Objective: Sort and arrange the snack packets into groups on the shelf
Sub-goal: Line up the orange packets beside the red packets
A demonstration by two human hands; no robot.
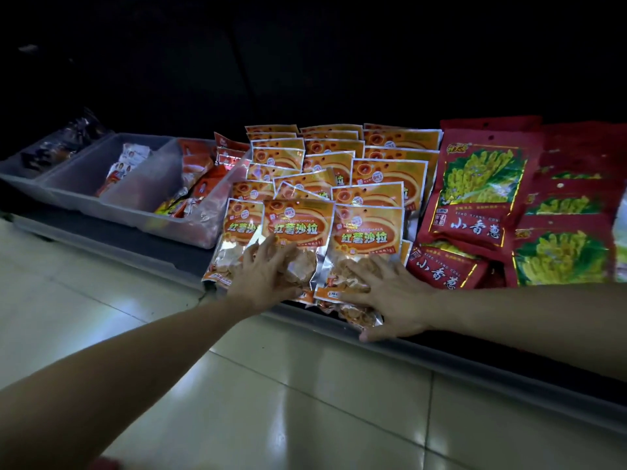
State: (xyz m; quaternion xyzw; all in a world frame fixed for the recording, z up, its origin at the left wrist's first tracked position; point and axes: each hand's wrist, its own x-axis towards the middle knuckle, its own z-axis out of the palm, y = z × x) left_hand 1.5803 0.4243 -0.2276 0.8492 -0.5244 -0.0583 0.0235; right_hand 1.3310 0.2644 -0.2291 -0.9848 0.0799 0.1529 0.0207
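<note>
1. Snack packets (pixel 383 171) cover a low dark shelf (pixel 475 364). At its left end, small red, white and dark sachets (pixel 127 164) lie loose in three grey translucent plastic bins (pixel 78 184) set side by side.
2. Just right of the bins, orange-and-silver foil packets with red Chinese lettering (pixel 334 144) stand overlapped in three rows running from the front edge to the back.
3. Left hand (pixel 264 274) rests on the clear lower half of the middle-row front packet (pixel 293 228). Its fingers (pixel 271 244) are spread apart and slightly bent, with the tips pressing the foil and not closed round it.
4. Right hand (pixel 390 296) lies flat on the right-row front packet (pixel 364 235). Its fingers (pixel 380 262) are straight and apart, and the thumb is down at the shelf's front lip.
5. Farther right, larger red packets printed with a green-and-yellow picture (pixel 481 184) lean in overlapping stacks, touching the orange rows.
6. Pale glossy floor tiles (pixel 305 401) lie in front of the shelf.
</note>
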